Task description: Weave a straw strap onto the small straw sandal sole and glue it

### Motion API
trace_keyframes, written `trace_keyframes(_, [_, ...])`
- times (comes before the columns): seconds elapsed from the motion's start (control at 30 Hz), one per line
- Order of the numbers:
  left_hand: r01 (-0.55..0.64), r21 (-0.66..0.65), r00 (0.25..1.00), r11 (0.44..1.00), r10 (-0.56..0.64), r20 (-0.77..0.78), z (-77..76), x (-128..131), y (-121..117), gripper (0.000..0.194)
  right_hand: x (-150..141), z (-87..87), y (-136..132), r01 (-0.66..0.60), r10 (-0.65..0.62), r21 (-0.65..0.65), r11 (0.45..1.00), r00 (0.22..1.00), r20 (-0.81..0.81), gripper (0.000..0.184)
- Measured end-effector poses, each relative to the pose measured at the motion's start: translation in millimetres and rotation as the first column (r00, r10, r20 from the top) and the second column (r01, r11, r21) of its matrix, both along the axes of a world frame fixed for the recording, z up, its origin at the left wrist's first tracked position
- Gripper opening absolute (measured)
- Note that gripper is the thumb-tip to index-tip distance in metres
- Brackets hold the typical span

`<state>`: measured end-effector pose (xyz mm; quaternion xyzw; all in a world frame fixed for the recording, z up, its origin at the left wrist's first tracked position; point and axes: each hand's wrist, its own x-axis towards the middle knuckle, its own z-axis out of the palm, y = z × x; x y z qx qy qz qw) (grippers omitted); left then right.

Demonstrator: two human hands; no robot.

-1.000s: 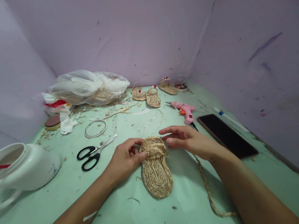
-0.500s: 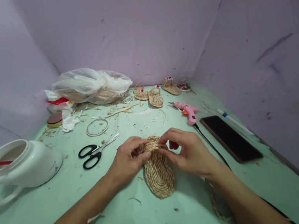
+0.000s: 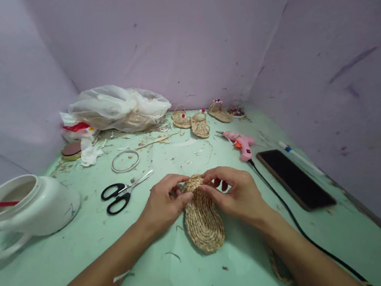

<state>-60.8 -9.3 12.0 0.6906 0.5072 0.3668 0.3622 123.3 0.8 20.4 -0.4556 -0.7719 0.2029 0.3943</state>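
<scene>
A woven straw slipper point(image 3: 205, 227) made of coiled braid lies on the green table in front of me, its far end between my two hands. My left hand point(image 3: 168, 199) grips the left edge of that end, thumb and fingers closed on it. On the other side my right hand point(image 3: 235, 191) pinches the right edge, thumb on top near the strap band point(image 3: 195, 182). My fingertips partly cover the band. A length of straw braid point(image 3: 278, 268) lies half hidden under my right forearm.
Black-handled scissors point(image 3: 120, 199) and a metal ring point(image 3: 125, 161) lie left. A pink glue gun point(image 3: 241, 144), its cable, and a phone point(image 3: 296, 179) lie right. A white pot point(image 3: 39, 208) stands far left. Small straw sandals point(image 3: 200, 126) and a plastic bag point(image 3: 121, 108) sit at the back.
My right hand has shifted slightly, its thumb now further over the band. The slipper stays between both hands. The whole view has moved a little.
</scene>
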Motion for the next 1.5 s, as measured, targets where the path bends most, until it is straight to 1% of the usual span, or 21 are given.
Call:
trace_keyframes(0.1, [-0.020, -0.018, 1.000, 1.000, 0.021, 0.016, -3.0, 0, -1, 0.027, 0, -3.1, 2, 0.015, -0.015, 0.001, 1.000, 0.998, -0.059, 0.003])
trace_keyframes(0.2, [-0.028, -0.003, 1.000, 1.000, 0.028, 0.012, -7.2, -1, -1, 0.025, 0, -3.9, 3, 0.017, -0.015, 0.022, 1.000, 0.997, -0.080, 0.002])
trace_keyframes(0.27, [-0.055, 0.032, 0.998, 0.998, 0.055, 0.000, -8.1, -2, -1, 0.023, 0, -3.4, 3, -0.012, 0.012, -0.001, 1.000, 0.996, -0.088, 0.003])
trace_keyframes(0.37, [-0.090, 0.131, 0.995, 0.987, 0.094, -0.029, -4.3, 0, -1, 0.022, 1, -2.7, 3, -0.066, 0.059, -0.058, 0.996, 0.991, -0.119, 0.004])
trace_keyframes(0.43, [-0.069, 0.200, 0.995, 0.977, 0.081, -0.053, 1.0, 4, 0, 0.024, 1, -3.2, 4, -0.087, 0.077, -0.068, 0.994, 0.987, -0.141, 0.005])
trace_keyframes(0.53, [0.007, 0.251, 0.996, 0.968, 0.015, -0.086, 9.2, 13, 1, 0.021, 1, -4.8, 6, -0.111, 0.098, -0.067, 0.992, 0.979, -0.182, 0.005])
trace_keyframes(0.63, [0.068, 0.249, 0.992, 0.966, -0.040, -0.117, 14.0, 19, 3, 0.019, 1, -4.8, 6, -0.122, 0.103, -0.077, 0.990, 0.971, -0.215, 0.007])
trace_keyframes(0.73, [0.081, 0.243, 0.992, 0.967, -0.053, -0.118, 14.6, 21, 5, 0.020, 3, -0.5, 7, -0.156, 0.131, -0.096, 0.983, 0.965, -0.227, 0.009])
trace_keyframes(0.77, [0.069, 0.248, 0.993, 0.966, -0.043, -0.106, 14.3, 21, 6, 0.020, 5, 1.6, 9, -0.152, 0.122, -0.115, 0.982, 0.965, -0.230, 0.010])
trace_keyframes(0.83, [0.035, 0.268, 0.997, 0.963, -0.015, -0.079, 13.5, 20, 8, 0.018, 13, 5.6, 14, -0.069, 0.024, -0.207, 0.976, 0.976, -0.214, 0.011])
trace_keyframes(0.87, [0.027, 0.281, 0.997, 0.959, -0.007, -0.073, 13.2, 19, 8, 0.017, 18, 7.2, 17, 0.000, -0.055, -0.284, 0.959, 0.981, -0.187, 0.012])
trace_keyframes(0.9, [0.031, 0.298, 0.997, 0.954, -0.008, -0.076, 13.1, 19, 9, 0.017, 23, 8.2, 21, 0.066, -0.129, -0.373, 0.926, 0.981, -0.144, 0.014])
trace_keyframes(0.93, [0.043, 0.320, 0.996, 0.946, -0.015, -0.087, 13.0, 18, 9, 0.016, 29, 8.7, 24, 0.112, -0.174, -0.458, 0.882, 0.980, -0.094, 0.015])
trace_keyframes(0.97, [0.061, 0.346, 0.994, 0.936, -0.027, -0.103, 13.2, 17, 9, 0.016, 34, 8.6, 27, 0.125, -0.181, -0.530, 0.839, 0.982, -0.056, 0.015])
trace_keyframes(1.0, [0.083, 0.372, 0.992, 0.925, -0.040, -0.121, 13.3, 16, 9, 0.015, 38, 8.1, 28, 0.111, -0.164, -0.583, 0.805, 0.986, -0.038, 0.015])
trace_keyframes(1.07, [0.111, 0.422, 0.988, 0.900, -0.054, -0.146, 13.7, 15, 9, 0.015, 41, 6.4, 29, 0.032, -0.086, -0.654, 0.756, 0.995, -0.051, 0.014])
trace_keyframes(1.2, [0.108, 0.473, 0.985, 0.874, -0.029, -0.171, 13.2, 15, 8, 0.014, 32, 4.1, 24, -0.153, 0.059, -0.726, 0.670, 0.986, -0.154, 0.017])
trace_keyframes(1.23, [0.100, 0.476, 0.984, 0.874, -0.017, -0.175, 12.8, 14, 8, 0.014, 29, 3.8, 23, -0.191, 0.066, -0.741, 0.644, 0.978, -0.195, 0.017])
trace_keyframes(1.3, [0.081, 0.472, 0.985, 0.878, 0.003, -0.175, 12.0, 14, 8, 0.013, 22, 3.3, 22, -0.238, 0.040, -0.766, 0.597, 0.963, -0.268, 0.015])
trace_keyframes(1.37, [0.067, 0.465, 0.986, 0.883, 0.015, -0.169, 11.3, 14, 8, 0.012, 18, 2.4, 22, -0.239, -0.007, -0.782, 0.575, 0.955, -0.297, 0.015])
trace_keyframes(1.5, [0.053, 0.440, 0.984, 0.896, 0.028, -0.174, 11.5, 13, 6, 0.012, 17, -2.0, 24, -0.237, -0.017, -0.769, 0.594, 0.952, -0.306, 0.015])
